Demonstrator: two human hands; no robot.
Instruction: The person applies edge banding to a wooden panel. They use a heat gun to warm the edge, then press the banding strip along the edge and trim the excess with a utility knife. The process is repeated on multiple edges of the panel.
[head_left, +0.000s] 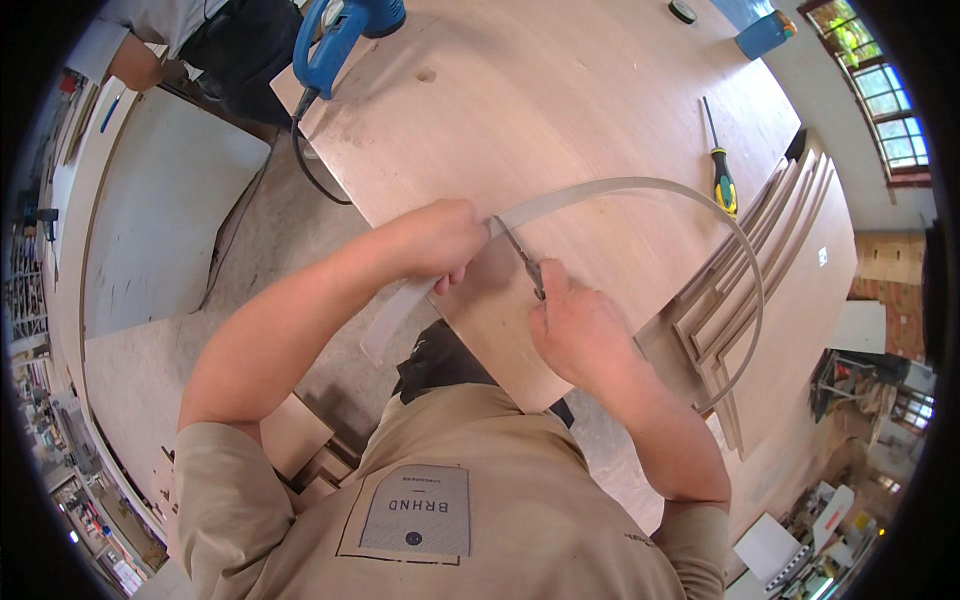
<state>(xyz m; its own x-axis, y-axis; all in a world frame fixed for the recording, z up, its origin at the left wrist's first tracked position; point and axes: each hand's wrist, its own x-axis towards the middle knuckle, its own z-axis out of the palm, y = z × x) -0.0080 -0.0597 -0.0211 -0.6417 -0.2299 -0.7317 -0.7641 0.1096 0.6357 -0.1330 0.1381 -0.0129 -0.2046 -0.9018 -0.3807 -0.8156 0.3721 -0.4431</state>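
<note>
My left hand (447, 240) is closed round a long, thin, pale strip of edge banding (620, 184) near one end. A short tail of the strip hangs below that hand past the table edge. The rest bends in a wide loop to the right and down behind my right forearm. My right hand (580, 325) grips a slim dark knife-like cutting tool (533, 270), its narrow blade pointing up and left. The tool's tip meets or nearly meets the strip beside my left fingers; contact cannot be made out. Both hands are over the near corner of the wooden tabletop (480, 130).
A blue corded power tool (345, 45) stands at the far left. A yellow-green-handled screwdriver (721, 180) lies at the right, near stacked wooden panels (790, 290). A blue can-like object (765, 35) and black tape roll (683, 11) sit far right. Another person (230, 55) stands far left.
</note>
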